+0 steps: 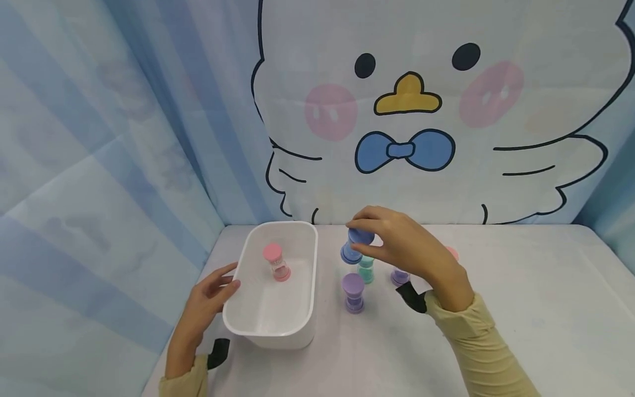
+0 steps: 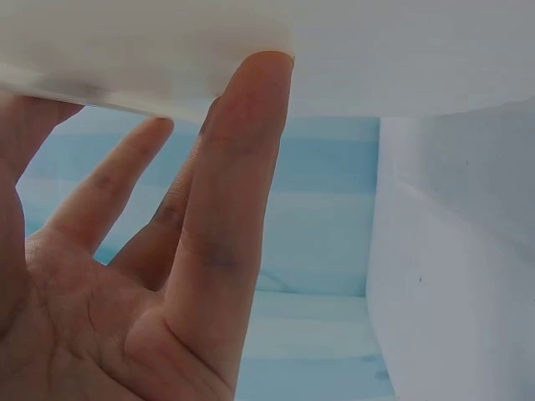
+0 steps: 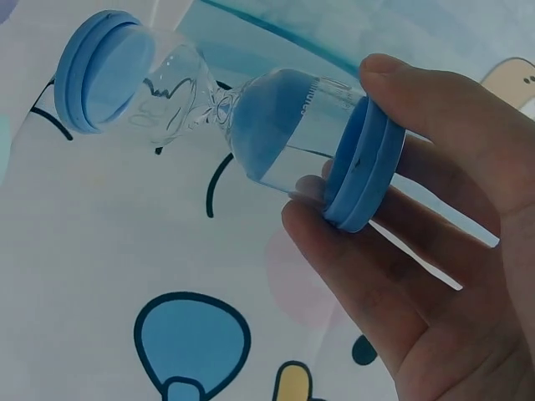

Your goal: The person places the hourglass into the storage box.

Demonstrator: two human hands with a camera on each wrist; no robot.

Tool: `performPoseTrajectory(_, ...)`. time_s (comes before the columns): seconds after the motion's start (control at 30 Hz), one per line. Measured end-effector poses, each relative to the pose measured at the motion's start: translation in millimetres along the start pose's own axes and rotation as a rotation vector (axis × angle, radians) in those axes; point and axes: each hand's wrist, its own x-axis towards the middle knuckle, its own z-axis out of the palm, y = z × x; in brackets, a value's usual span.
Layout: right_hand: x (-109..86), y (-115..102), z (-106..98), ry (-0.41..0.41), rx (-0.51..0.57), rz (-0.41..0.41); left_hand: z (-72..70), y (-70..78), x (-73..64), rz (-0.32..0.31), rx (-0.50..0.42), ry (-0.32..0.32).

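A blue sand timer (image 1: pixel 352 252) hangs tilted above the table, its blue sand in the chamber nearest my right hand (image 1: pixel 404 240). Thumb and fingers pinch the upper cap (image 3: pixel 366 167) in the right wrist view. My left hand (image 1: pixel 210 295) rests against the left side of a white bin (image 1: pixel 302 325), its fingers fairly straight and fingertips touching the wall. Inside the bin a pink sand timer (image 1: pixel 276 263) leans or stands; which I cannot tell. Below the blue timer are a green sand timer (image 1: pixel 366 271), partly hidden, and a purple sand timer (image 1: pixel 354 295).
Another purple sand timer (image 1: pixel 399 277) stands partly behind my right wrist. A pink cap (image 1: pixel 452 253) peeks out beyond the forearm. The white table (image 1: pixel 536 309) meets a curtain (image 1: pixel 407 193) with a cartoon print at its back edge.
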Motion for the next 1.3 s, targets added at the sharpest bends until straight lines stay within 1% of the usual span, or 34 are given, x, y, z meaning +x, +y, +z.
performPoseTrajectory(0.2,9.0,-6.7,-1.3,0.001,-0.004,0.000,0.1,1.6,0.3,0.006,0.006,0.002)
performPoseTrajectory(0.43,19.6,-9.0,4.1,0.024,-0.003,0.009,-1.1,-0.1,-0.8,0.003,0.002,-0.002)
performPoseTrajectory(0.7,29.7,-13.1,9.0,0.063,0.013,-0.031,-1.2,0.3,-0.4,0.001,0.000,-0.002)
performPoseTrajectory(0.93,39.8,-19.0,11.6,0.052,0.018,-0.026,-0.3,0.9,0.3,-0.020,0.006,0.000)
performPoseTrajectory(1.3,49.3,-19.4,18.7,0.066,0.043,-0.062,-0.4,0.6,-0.2,-0.010,-0.006,0.003)
